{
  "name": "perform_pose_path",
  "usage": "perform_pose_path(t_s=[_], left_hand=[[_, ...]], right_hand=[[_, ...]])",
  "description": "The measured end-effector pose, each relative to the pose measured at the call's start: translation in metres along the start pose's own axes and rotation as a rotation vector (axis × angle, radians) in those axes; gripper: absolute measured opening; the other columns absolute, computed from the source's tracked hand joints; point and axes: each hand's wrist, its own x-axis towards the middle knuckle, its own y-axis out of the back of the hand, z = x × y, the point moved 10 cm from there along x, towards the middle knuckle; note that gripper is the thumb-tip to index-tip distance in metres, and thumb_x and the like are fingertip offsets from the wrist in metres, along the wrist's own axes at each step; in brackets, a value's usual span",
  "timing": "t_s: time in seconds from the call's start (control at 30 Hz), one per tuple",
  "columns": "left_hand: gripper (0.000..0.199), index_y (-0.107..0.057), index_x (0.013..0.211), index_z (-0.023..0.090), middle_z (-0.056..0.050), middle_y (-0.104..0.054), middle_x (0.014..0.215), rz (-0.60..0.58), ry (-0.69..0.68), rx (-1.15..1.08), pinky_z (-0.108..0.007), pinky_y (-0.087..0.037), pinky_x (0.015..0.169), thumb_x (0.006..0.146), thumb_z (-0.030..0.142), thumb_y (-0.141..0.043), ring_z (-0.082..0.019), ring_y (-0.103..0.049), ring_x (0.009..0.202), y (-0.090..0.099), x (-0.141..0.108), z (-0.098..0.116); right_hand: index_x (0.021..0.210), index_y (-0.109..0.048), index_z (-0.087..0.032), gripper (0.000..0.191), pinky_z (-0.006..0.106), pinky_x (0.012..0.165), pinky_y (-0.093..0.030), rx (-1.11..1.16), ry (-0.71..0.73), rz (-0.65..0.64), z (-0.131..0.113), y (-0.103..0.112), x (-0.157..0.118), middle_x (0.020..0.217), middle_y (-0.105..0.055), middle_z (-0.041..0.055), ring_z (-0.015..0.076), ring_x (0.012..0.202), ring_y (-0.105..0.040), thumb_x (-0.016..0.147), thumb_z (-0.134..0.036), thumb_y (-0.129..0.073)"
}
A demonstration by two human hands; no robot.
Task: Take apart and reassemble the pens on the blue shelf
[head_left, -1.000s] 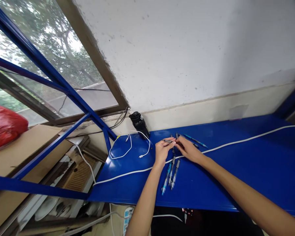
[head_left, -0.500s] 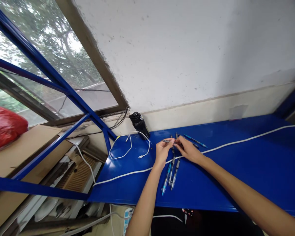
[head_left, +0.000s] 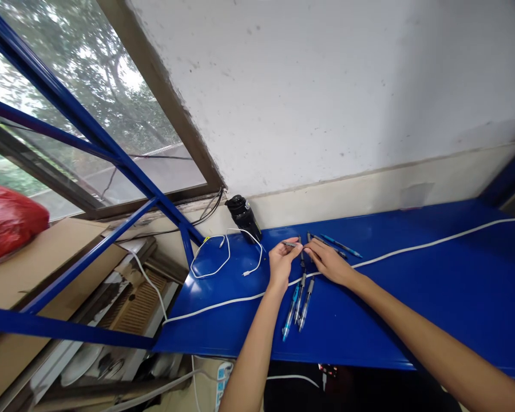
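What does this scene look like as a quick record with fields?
Left hand: holding a slim dark pen-like piece
Right hand: close to the left; whether it grips anything is unclear
Near pens: three, lying close together
Blue pen: beyond the right hand
Long white cable: across the blue table
Black bottle: upright, near the wall

My bench is plain deep blue. The bottle on it is black (with a little yellow on its side); right of that bottle I have bright-blue pens and grey-and-clear pens, beside it a white cable, far left of it a red bag.
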Motion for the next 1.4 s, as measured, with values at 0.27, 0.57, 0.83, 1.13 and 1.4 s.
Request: perform_pose_path(t_s=[0.27, 0.57, 0.83, 1.13, 1.4], left_hand=[[0.049, -0.081, 0.109, 0.015, -0.014, -0.084, 0.109, -0.049, 0.031, -0.075, -0.048, -0.054, 0.109, 0.066, 0.025, -0.100, -0.029, -0.079, 0.106, -0.004, 0.000, 0.000], [0.047, -0.080, 0.109, 0.016, -0.014, -0.084, 0.110, -0.063, 0.027, -0.065, -0.047, -0.054, 0.108, 0.067, 0.027, -0.098, -0.028, -0.078, 0.106, -0.006, 0.000, -0.001], [0.047, -0.080, 0.107, 0.015, -0.014, -0.084, 0.109, -0.080, 0.029, -0.067, -0.045, -0.056, 0.103, 0.066, 0.027, -0.098, -0.028, -0.078, 0.103, -0.008, -0.001, -0.003], [0.047, -0.080, 0.108, 0.015, -0.014, -0.084, 0.110, -0.064, 0.043, -0.065, -0.046, -0.055, 0.105, 0.066, 0.027, -0.098, -0.029, -0.078, 0.105, -0.007, -0.002, -0.002], [0.047, -0.080, 0.108, 0.015, -0.014, -0.084, 0.108, -0.064, 0.041, -0.062, -0.047, -0.053, 0.109, 0.066, 0.026, -0.098, -0.030, -0.078, 0.108, -0.007, -0.001, -0.001]], right_hand=[[0.111, -0.063, -0.027, 0.030, 0.044, 0.090, -0.055, 0.006, 0.003, 0.008, 0.001, 0.001, 0.000, 0.107, -0.070, 0.0098, 0.0274, 0.098, -0.068, 0.115, -0.042, -0.038], [0.117, -0.064, -0.027, 0.030, 0.045, 0.091, -0.056, 0.008, 0.005, 0.002, 0.000, 0.000, 0.000, 0.110, -0.071, 0.0105, 0.0284, 0.100, -0.069, 0.114, -0.043, -0.039], [0.120, -0.060, -0.024, 0.026, 0.040, 0.078, -0.055, 0.027, -0.044, 0.002, 0.003, 0.001, -0.001, 0.100, -0.071, 0.0086, 0.0256, 0.084, -0.068, 0.112, -0.045, -0.047], [0.126, -0.057, -0.024, 0.026, 0.039, 0.077, -0.054, 0.056, -0.076, 0.004, 0.010, -0.002, -0.002, 0.102, -0.072, 0.0078, 0.0254, 0.086, -0.069, 0.111, -0.044, -0.050], [0.122, -0.060, -0.026, 0.024, 0.041, 0.089, -0.053, 0.032, -0.021, 0.014, 0.005, 0.000, -0.001, 0.113, -0.072, 0.0099, 0.0268, 0.101, -0.070, 0.114, -0.040, -0.042]])
